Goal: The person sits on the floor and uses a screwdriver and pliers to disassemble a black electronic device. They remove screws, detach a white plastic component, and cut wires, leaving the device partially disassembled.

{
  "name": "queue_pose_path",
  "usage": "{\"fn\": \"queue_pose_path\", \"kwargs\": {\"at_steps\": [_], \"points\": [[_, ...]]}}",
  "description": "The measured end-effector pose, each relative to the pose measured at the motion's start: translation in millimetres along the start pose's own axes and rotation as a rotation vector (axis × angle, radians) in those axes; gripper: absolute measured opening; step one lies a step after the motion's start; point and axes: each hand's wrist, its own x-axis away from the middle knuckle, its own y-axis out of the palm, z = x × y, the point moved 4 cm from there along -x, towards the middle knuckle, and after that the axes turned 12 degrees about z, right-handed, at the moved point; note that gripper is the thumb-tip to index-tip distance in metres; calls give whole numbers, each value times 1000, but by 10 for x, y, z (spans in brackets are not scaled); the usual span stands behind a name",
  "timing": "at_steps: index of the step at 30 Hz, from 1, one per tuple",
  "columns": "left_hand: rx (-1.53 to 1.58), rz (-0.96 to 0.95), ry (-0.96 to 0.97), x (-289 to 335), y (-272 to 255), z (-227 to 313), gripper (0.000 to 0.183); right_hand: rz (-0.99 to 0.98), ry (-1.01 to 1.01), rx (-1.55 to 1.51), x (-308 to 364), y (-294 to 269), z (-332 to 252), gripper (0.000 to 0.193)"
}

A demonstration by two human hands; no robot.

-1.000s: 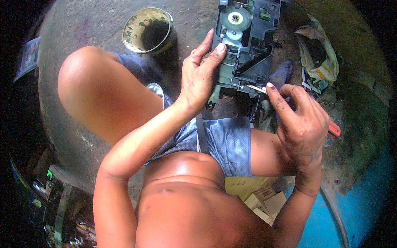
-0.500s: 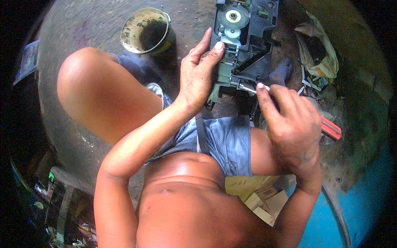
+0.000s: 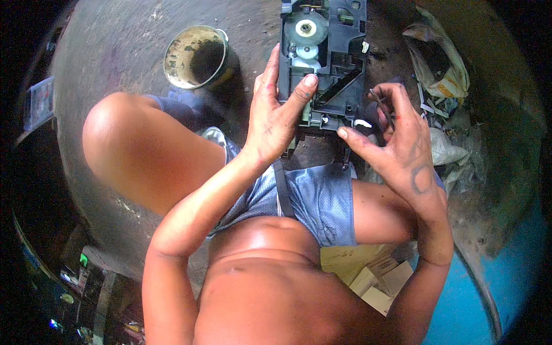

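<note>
A black plastic machine frame [image 3: 345,63] with round whitish gears [image 3: 306,29], like the inside of a printer, stands upright in front of me. My left hand [image 3: 270,112] holds its left side, the thumb on the front face and the fingers along the edge. My right hand [image 3: 397,135] is at the lower right corner, its fingers curled and its thumb reaching to the frame's lower edge. A dark, thin thing shows between those fingers; I cannot make out its kind. Beside the thumb a small white piece [image 3: 363,123] sticks out from the frame.
A dirty round bucket [image 3: 172,60] stands on the dark floor at the far left. To the far right lies an open whitish sack [image 3: 454,80] near scraps and clear plastic [image 3: 448,149]. Cardboard pieces [image 3: 379,282] lie by my right thigh, near a blue surface [image 3: 443,310].
The red-handled tool that showed behind my right hand is out of sight. That hand has turned, curling its fingers beside the frame. The frame and my left hand have shifted slightly left in view.
</note>
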Motion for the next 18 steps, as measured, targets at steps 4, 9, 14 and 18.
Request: {"fn": "queue_pose_path", "kwargs": {"at_steps": [4, 9, 14, 18], "points": [[-42, 5, 28, -11, 24, -33, 84, -1, 71, -116, -83, 107, 233, 68], [2, -28, -34, -40, 11, -32, 89, -39, 180, -109, -112, 43, 120, 69], [-122, -15, -2, -62, -65, -10, 93, 35, 14, -95, -119, -13, 153, 70], [-117, -25, -43, -25, -65, -14, 92, 79, -10, -94, -82, -29, 151, 70]]}}
